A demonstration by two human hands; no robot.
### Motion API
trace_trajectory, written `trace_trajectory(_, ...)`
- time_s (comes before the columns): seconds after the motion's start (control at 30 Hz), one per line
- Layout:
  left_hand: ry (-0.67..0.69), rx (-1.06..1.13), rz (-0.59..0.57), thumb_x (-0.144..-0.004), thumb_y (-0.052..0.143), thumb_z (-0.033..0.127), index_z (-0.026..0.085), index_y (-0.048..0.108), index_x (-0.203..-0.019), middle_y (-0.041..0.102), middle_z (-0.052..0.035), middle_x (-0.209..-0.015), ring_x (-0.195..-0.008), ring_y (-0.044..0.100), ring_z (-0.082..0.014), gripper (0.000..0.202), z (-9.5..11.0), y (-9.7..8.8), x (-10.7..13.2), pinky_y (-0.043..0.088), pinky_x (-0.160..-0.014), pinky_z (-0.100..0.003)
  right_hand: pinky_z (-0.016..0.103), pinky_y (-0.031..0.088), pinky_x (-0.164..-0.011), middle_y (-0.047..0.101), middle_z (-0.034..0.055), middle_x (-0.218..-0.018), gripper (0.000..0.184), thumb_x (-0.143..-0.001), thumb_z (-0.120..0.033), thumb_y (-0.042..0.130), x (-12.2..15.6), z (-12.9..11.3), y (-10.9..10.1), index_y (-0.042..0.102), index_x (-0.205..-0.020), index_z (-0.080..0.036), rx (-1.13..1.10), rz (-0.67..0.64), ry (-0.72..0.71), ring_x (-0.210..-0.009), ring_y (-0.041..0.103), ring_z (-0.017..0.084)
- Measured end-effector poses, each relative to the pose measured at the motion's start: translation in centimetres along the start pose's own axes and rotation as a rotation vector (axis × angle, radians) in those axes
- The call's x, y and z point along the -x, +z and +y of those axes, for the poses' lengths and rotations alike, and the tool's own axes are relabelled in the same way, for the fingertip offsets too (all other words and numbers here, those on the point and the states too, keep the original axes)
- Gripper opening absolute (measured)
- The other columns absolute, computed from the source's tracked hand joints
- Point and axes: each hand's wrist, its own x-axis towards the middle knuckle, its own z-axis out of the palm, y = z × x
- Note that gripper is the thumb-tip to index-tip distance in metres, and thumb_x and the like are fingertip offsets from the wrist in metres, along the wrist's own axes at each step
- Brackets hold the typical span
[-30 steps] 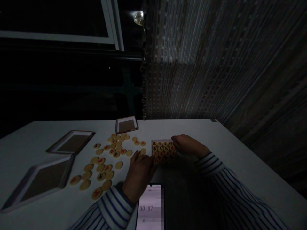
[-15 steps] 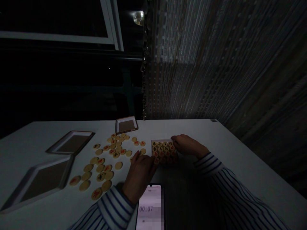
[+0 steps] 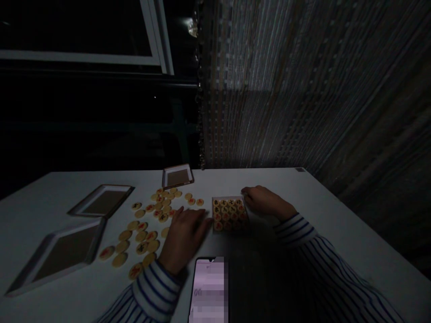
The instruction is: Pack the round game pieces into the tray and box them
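Chinese chess pieces, round with black or red characters, lie in rows in a shallow open box. My left hand hovers left of the box, thumb and forefinger stretched towards it and apart, with nothing visible between them. At the box's far right corner is my right hand, its fingers curled; whether they touch the box or hold a piece is hidden. Loose Chinese chess pieces, some face up and some blank side up, are scattered left of and beyond my left hand.
Two shallow trays lie at the left, and another small tray stands at the back. A lit phone lies in front of me. A bead curtain hangs beyond the white table. The room is dark.
My left hand has drawn back left from the box's near left corner, and its fingers have spread. My right hand has shifted slightly right, off the box's corner.
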Motion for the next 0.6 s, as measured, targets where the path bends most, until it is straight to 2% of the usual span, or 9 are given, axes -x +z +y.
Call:
trace_trajectory(0.1,-0.142,0.031,0.107,-0.083,0.04,0.039,0.019,0.061,-0.098,0.065,-0.0062,-0.097,-0.091,0.058,-0.0199,0.033,-1.3,-1.8,-0.9,0.039,-0.089,-0.039,0.026,0.035,-0.079,0.061,0.0132,-0.103,0.034,-0.085,-0.025,0.033,0.2,0.0,-0.6,0.055,-0.109,-0.012,-0.031,0.036,-0.004,-0.095,0.055,0.019)
trace_trajectory(0.2,-0.258,0.054,0.203,-0.081,0.042,0.039,0.019,0.062,-0.096,0.065,-0.0042,-0.099,-0.093,0.058,-0.0191,0.032,-2.4,-3.5,-2.2,0.043,-0.084,-0.032,0.027,0.034,-0.082,0.06,0.0129,-0.107,0.036,-0.086,-0.025,0.033,0.3,-0.1,-0.8,0.052,-0.113,-0.013,-0.058,0.072,-0.019,-0.097,0.054,0.019)
trace_trajectory(0.27,-0.3,0.059,0.212,-0.08,0.042,0.04,0.019,0.063,-0.095,0.066,-0.0034,-0.097,-0.091,0.059,-0.0187,0.033,-2.8,-4.2,-3.1,0.044,-0.082,-0.03,0.027,0.035,-0.081,0.06,0.0121,-0.107,0.036,-0.085,-0.026,0.033,0.2,-0.1,-0.8,0.053,-0.112,-0.014,-0.069,0.085,-0.029,-0.097,0.055,0.02)
trace_trajectory(0.4,-0.274,0.024,0.116,-0.079,0.043,0.042,0.017,0.063,-0.096,0.067,-0.0057,-0.094,-0.087,0.061,-0.0199,0.036,-3.4,-4.3,-5.4,0.045,-0.079,-0.03,0.028,0.036,-0.079,0.061,0.0113,-0.104,0.035,-0.085,-0.027,0.032,0.3,-0.4,-0.9,0.055,-0.109,-0.015,-0.076,0.091,-0.037,-0.095,0.056,0.02)
trace_trajectory(0.5,-0.256,0.009,0.013,-0.079,0.043,0.037,0.016,0.061,-0.101,0.066,-0.0079,-0.098,-0.092,0.06,-0.0208,0.036,-3.7,-3.4,-6.7,0.044,-0.081,-0.032,0.029,0.037,-0.076,0.061,0.011,-0.104,0.036,-0.085,-0.028,0.032,0.4,-0.7,-1.1,0.054,-0.111,-0.017,-0.064,0.094,-0.031,-0.094,0.056,0.021)
trace_trajectory(0.6,-0.157,-0.037,-0.106,-0.079,0.044,0.03,0.016,0.06,-0.102,0.064,-0.009,-0.104,-0.096,0.058,-0.0211,0.032,-3.8,-2.4,-7.4,0.043,-0.082,-0.032,0.03,0.037,-0.076,0.06,0.0109,-0.106,0.037,-0.085,-0.028,0.031,0.5,-0.9,-1.1,0.052,-0.113,-0.017,-0.05,0.109,-0.033,-0.096,0.055,0.022)
